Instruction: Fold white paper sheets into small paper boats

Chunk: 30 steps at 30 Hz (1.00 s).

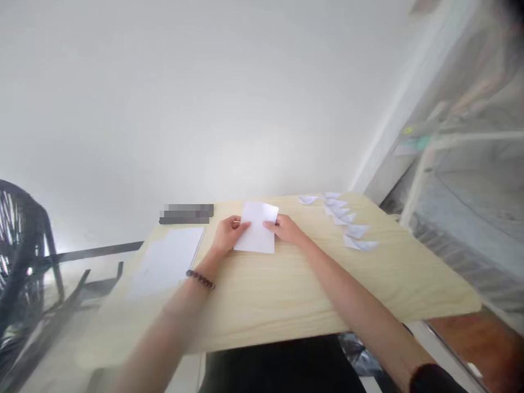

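Counting two hands now, one left hand [230, 234] and one right hand [287, 229], and between them just one sheet [257, 232]! Over to the folded papers [357, 231]: spotting one on its own, then six more in an overlapping row, making seven by the look of it, with blur leaving the exact tally unsure. Adding one area of flat paper [170, 259], impossible to call as single or stacked. Also scoring one long dark object [186, 214], one bracelet [200, 279], one table [262, 305], one chair [24, 240].
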Each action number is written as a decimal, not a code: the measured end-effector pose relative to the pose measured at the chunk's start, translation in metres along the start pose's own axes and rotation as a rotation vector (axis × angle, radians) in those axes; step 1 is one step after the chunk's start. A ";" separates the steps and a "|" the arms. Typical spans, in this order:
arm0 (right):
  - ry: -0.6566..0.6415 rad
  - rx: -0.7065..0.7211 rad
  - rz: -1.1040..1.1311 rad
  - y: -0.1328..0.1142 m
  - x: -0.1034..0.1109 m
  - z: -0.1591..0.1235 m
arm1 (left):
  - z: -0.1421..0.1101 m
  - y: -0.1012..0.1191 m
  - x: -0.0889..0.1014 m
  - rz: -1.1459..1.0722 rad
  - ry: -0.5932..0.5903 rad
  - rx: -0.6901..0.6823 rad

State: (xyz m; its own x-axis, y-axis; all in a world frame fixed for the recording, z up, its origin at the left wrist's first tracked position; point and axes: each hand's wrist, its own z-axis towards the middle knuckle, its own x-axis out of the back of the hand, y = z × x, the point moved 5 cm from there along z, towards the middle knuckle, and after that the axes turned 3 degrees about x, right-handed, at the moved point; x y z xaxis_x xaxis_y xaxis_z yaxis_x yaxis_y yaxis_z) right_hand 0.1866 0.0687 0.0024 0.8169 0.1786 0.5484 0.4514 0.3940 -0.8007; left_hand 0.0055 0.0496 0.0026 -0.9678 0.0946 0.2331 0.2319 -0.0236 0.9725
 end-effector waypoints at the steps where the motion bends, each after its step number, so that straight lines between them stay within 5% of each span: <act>1: 0.012 0.011 0.014 -0.001 0.000 0.000 | 0.000 0.000 0.000 -0.016 -0.015 0.000; 10: 0.027 0.009 0.251 -0.009 0.005 -0.003 | -0.004 0.007 -0.002 -0.127 -0.107 0.053; 16: -0.092 0.029 0.421 -0.017 0.006 -0.004 | -0.004 0.006 0.001 -0.115 -0.050 0.081; 23: -0.068 -0.012 0.491 -0.010 0.007 -0.003 | -0.005 0.012 -0.006 -0.173 -0.166 0.057; 30: -0.133 0.020 0.571 -0.011 0.007 -0.002 | -0.004 0.012 -0.006 -0.198 -0.153 0.059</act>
State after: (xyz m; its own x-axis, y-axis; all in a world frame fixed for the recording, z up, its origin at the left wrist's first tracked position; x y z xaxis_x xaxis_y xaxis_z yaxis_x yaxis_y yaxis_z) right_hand 0.1877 0.0637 0.0143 0.8761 0.4787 0.0575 -0.0552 0.2182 -0.9743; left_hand 0.0136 0.0445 0.0129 -0.9700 0.2411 0.0308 0.0485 0.0678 0.9965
